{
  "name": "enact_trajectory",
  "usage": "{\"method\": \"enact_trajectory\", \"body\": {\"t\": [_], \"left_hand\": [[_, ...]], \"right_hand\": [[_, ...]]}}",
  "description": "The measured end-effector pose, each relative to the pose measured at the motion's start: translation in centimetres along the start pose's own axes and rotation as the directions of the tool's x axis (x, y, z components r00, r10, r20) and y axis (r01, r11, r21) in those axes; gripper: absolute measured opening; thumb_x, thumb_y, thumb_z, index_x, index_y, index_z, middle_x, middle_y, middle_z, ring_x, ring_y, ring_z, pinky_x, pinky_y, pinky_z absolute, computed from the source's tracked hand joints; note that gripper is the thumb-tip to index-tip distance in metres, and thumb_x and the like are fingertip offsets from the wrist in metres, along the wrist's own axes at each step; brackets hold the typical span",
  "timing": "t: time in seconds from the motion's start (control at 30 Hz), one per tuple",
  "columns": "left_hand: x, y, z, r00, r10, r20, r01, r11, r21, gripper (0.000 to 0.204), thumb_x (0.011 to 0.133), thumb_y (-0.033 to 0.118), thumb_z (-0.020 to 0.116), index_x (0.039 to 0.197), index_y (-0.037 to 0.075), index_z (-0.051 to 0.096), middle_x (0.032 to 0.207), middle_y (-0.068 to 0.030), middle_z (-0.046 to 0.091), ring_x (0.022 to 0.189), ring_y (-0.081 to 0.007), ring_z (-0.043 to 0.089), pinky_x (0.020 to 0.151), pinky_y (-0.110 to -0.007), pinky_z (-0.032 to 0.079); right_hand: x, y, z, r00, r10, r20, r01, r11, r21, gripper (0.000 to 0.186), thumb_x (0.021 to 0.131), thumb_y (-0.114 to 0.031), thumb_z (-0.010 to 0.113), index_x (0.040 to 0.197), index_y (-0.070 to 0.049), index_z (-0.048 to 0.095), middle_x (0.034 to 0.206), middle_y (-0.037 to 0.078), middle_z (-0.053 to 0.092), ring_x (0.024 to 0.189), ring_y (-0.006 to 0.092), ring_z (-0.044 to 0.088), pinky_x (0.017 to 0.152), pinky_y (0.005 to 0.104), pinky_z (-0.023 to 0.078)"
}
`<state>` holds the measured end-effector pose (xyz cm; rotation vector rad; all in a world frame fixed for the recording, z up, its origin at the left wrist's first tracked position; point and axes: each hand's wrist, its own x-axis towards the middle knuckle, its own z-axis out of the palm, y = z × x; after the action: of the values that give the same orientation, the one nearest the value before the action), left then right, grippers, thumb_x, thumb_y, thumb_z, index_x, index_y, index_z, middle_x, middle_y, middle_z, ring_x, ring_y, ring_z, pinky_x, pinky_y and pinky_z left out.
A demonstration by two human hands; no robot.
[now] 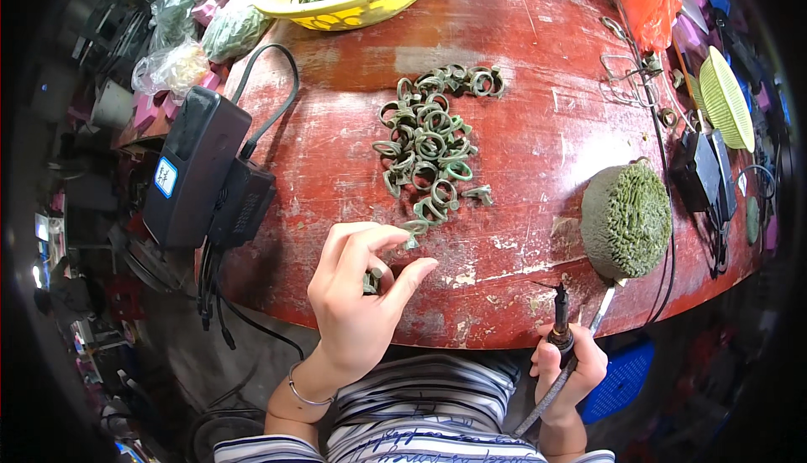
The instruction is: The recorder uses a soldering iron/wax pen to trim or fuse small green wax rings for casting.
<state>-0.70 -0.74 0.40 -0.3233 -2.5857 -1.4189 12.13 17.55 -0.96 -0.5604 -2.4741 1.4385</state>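
A loose cluster of small green rings (429, 139) lies on the red table. My left hand (357, 303) is at its near end, thumb and index finger apart. The index fingertip is at the nearest green ring (410, 238), possibly touching it. Another small green piece (370, 281), seemingly a ring, shows within the curled fingers of that hand, partly hidden. At the table's front edge, my right hand (572, 370) grips a pen-shaped tool (561, 320) with a black front and a thin dark tip. A grey braided cable (546, 404) runs down beside this hand.
A round green block (626, 221) with a ridged face sits at right, a flat metallic strip (603, 310) beside it. Black power boxes (197, 169) stand left. A yellow basin (353, 13) of rings is at the back. Cables, a black adapter (704, 173) and a light-green basket (725, 100) line the right.
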Motion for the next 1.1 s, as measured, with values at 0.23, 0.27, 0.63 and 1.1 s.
{"method": "enact_trajectory", "body": {"t": [0.23, 0.27, 0.63, 1.1], "left_hand": [[0.3, 0.1, 0.1, 0.999, -0.026, -0.035, 0.031, 0.987, 0.155, 0.031, 0.066, 0.005, 0.076, 0.091, 0.001, 0.058, 0.092, -0.009, 0.053, 0.054, -0.0104, 0.051, 0.048, -0.024, 0.042], [0.2, 0.1, 0.1, 0.999, -0.024, -0.035, 0.029, 0.987, 0.155, 0.031, 0.066, 0.005, 0.076, 0.091, 0.001, 0.058, 0.092, -0.009, 0.053, 0.054, -0.0104, 0.051, 0.048, -0.024, 0.042], [-0.3, 0.5, -0.5, 0.928, -0.247, 0.28, 0.334, 0.885, -0.325, 0.018, 0.078, -0.001, 0.064, 0.096, -0.002, 0.063, 0.077, -0.0072, 0.063, 0.055, -0.0082, 0.057, 0.047, -0.021, 0.044], [-0.6, 2.0, 3.9, 0.945, 0.154, 0.288, -0.079, 0.963, -0.256, 0.022, 0.07, -0.002, 0.069, 0.091, 0.004, 0.063, 0.08, -0.0088, 0.058, 0.067, -0.0206, 0.06, 0.056, -0.029, 0.049]], "right_hand": [[0.1, -0.2, 0.1, 1.0, 0.011, -0.002, -0.011, 1.0, -0.017, 0.031, 0.075, -0.023, 0.07, 0.081, 0.005, 0.056, 0.058, 0.007, 0.049, 0.045, 0.0158, 0.046, 0.044, 0.0262, 0.035], [0.1, -0.2, 0.1, 1.0, 0.012, 0.0, -0.012, 1.0, -0.012, 0.031, 0.075, -0.023, 0.07, 0.081, 0.005, 0.056, 0.058, 0.007, 0.049, 0.045, 0.0157, 0.046, 0.044, 0.0261, 0.035], [0.0, -0.1, -0.1, 1.0, -0.009, -0.001, 0.009, 1.0, -0.024, 0.03, 0.075, -0.021, 0.07, 0.081, 0.005, 0.056, 0.059, 0.007, 0.05, 0.046, 0.0156, 0.047, 0.045, 0.026, 0.035], [0.8, -0.7, -0.1, 0.997, -0.069, 0.042, 0.069, 0.998, 0.002, 0.03, 0.071, -0.017, 0.074, 0.086, 0.002, 0.058, 0.057, 0.005, 0.05, 0.044, 0.013, 0.048, 0.042, 0.0237, 0.037]]}}
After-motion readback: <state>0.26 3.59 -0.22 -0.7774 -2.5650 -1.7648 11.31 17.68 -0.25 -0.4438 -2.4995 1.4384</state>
